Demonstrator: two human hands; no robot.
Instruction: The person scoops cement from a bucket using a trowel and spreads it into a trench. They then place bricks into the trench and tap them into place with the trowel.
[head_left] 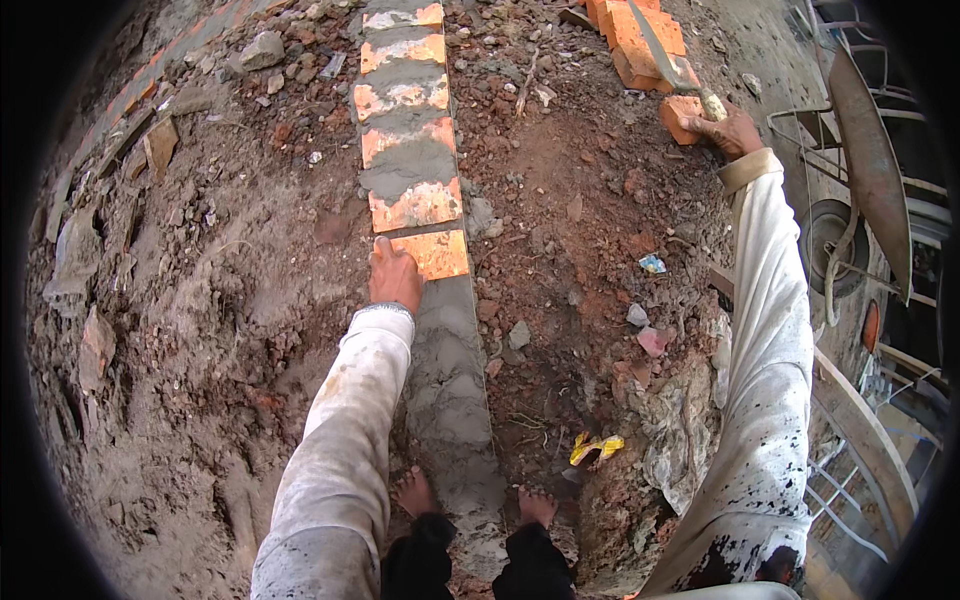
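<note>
My left hand [397, 275] is closed on the left end of an orange brick [440, 254], the nearest one in a row laid crosswise. The brick rests at the edge of a grey mortar bed [445, 350], with a narrow gap to the mortar-smeared brick [418, 205] beyond it. At the upper right, my right hand [732, 132] grips a trowel [655, 45] by its pale handle, blade pointing away. The same hand's thumb and fingers are on a loose brick [680, 120]; whether it is off the ground I cannot tell.
A stack of bricks [640, 50] stands just beyond my right hand. At the right lies a wheelbarrow with a wheel [835, 245] and metal frames. Rubble and stones [262, 50] flank the row. A yellow wrapper [597, 447] lies near my bare feet [537, 507], which straddle the mortar.
</note>
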